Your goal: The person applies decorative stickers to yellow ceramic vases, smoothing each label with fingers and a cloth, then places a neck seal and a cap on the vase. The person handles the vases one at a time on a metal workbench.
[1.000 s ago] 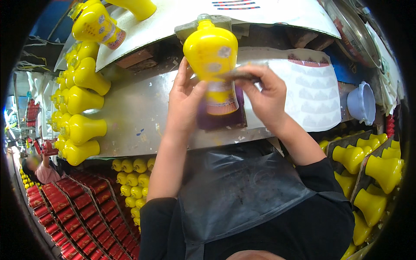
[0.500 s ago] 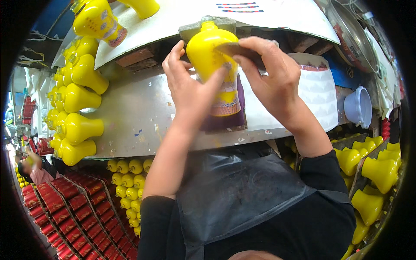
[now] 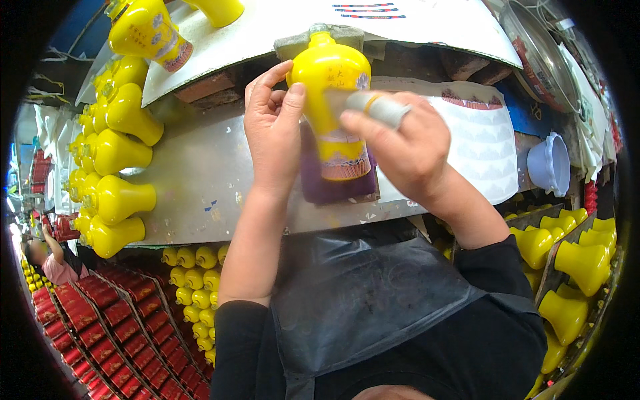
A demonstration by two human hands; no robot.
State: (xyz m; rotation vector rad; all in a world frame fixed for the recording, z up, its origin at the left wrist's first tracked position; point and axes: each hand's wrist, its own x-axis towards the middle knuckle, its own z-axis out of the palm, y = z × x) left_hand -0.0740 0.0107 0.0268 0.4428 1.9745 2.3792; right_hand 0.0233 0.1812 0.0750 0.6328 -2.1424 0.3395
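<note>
From 8 o'clock, red containers (image 3: pixel 100 317) fill stacked rows; between 9 and 10, a cluster of plain bottles (image 3: pixel 123 148) lies along the left end of the bench (image 3: pixel 200 153). Toward half past ten, a decorated bottle (image 3: pixel 150 33) lies on a white board (image 3: pixel 220 50). At 11 is the left hand (image 3: pixel 275 127), thumb and forefinger apart, tips at the shoulder of the central yellow bottle (image 3: pixel 325 120); whether they grip it I cannot tell. That bottle lies at 12, neck pointing to 12 by a grey block (image 3: pixel 290 47), base toward 6 over a purple pad (image 3: pixel 320 181). At 2, the right hand (image 3: pixel 417 143) has its fingers clamped on a wrapped tool (image 3: pixel 380 108), its blurred end over the bottle's front. Beyond come a printed sheet (image 3: pixel 477 150), a lavender bucket (image 3: pixel 548 165) near 3, and racked bottles (image 3: pixel 583 267) near 4.
</note>
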